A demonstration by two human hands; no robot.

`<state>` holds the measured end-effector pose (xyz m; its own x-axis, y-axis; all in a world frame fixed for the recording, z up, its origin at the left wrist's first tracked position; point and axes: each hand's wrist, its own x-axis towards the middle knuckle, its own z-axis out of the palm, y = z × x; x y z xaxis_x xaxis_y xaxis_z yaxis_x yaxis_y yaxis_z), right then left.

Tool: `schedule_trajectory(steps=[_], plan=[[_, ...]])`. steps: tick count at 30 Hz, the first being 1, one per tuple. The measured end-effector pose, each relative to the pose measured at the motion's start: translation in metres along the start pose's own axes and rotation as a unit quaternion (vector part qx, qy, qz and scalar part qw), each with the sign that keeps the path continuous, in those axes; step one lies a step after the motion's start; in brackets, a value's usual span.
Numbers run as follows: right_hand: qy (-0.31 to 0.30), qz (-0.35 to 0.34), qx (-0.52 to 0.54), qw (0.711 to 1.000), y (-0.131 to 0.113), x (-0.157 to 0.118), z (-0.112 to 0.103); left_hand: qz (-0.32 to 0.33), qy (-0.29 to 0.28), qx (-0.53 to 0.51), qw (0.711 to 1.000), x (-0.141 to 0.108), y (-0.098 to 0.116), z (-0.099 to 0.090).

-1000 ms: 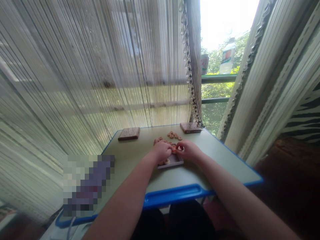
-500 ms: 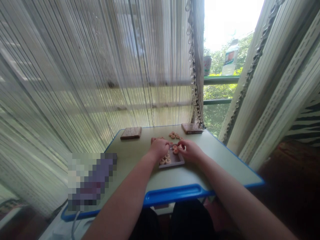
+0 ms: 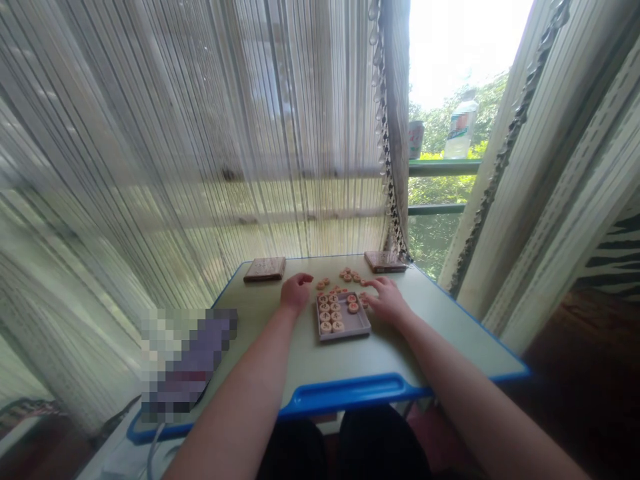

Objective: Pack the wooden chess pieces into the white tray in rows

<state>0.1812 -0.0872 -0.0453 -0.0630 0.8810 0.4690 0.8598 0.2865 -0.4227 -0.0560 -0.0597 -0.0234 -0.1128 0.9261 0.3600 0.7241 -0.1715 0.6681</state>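
Observation:
A shallow, light grey box [image 3: 356, 327] sits at the middle of the table, holding round wooden Chinese chess pieces [image 3: 326, 317]. Several stand in two columns along its left side, and two red-marked ones [image 3: 353, 303] lie at its upper right. My left hand [image 3: 296, 293] is left of the box's far corner, fingers pointing right, near a few loose pieces [image 3: 321, 284]; nothing shows in it. Fingers apart, my right hand [image 3: 387, 300] rests beside the box's right side, fingertips at loose pieces there. More loose pieces [image 3: 349, 274] lie beyond the box.
Two flat brown patterned boxes, one on the left [image 3: 265, 269] and one on the right [image 3: 385, 261], lie at the table's far edge. The table [image 3: 270, 333] has a blue rim with a front groove [image 3: 350, 390]. A blurred-out object [image 3: 193, 360] lies at the left.
My left hand has moved left, off the box, uncovering the two columns of pieces. My right hand has shifted slightly right, away from the red-marked pieces, and its fingers have spread.

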Motion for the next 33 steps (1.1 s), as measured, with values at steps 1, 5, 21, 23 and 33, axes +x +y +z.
schedule_trajectory(steps=[1, 5, 21, 23, 33], plan=[[-0.024, -0.006, 0.004, 1.0, 0.002, 0.0, 0.001, -0.004, -0.019, 0.001, 1.0, 0.002, -0.006, 0.001], [-0.096, -0.043, 0.014, 0.994, 0.007, 0.0, 0.006, 0.014, -0.081, 0.026, 0.996, 0.004, -0.015, 0.007], [-0.043, -0.029, 0.027, 0.998, 0.005, 0.0, 0.005, 0.043, -0.091, 0.013, 0.995, 0.002, -0.012, 0.008], [-0.038, -0.041, 0.029, 0.998, 0.005, -0.001, 0.005, 0.044, -0.072, 0.02, 0.996, 0.002, -0.01, 0.008], [-0.059, -0.071, 0.039, 0.995, -0.001, -0.005, 0.003, 0.066, -0.109, 0.021, 0.992, -0.004, -0.002, 0.004]])
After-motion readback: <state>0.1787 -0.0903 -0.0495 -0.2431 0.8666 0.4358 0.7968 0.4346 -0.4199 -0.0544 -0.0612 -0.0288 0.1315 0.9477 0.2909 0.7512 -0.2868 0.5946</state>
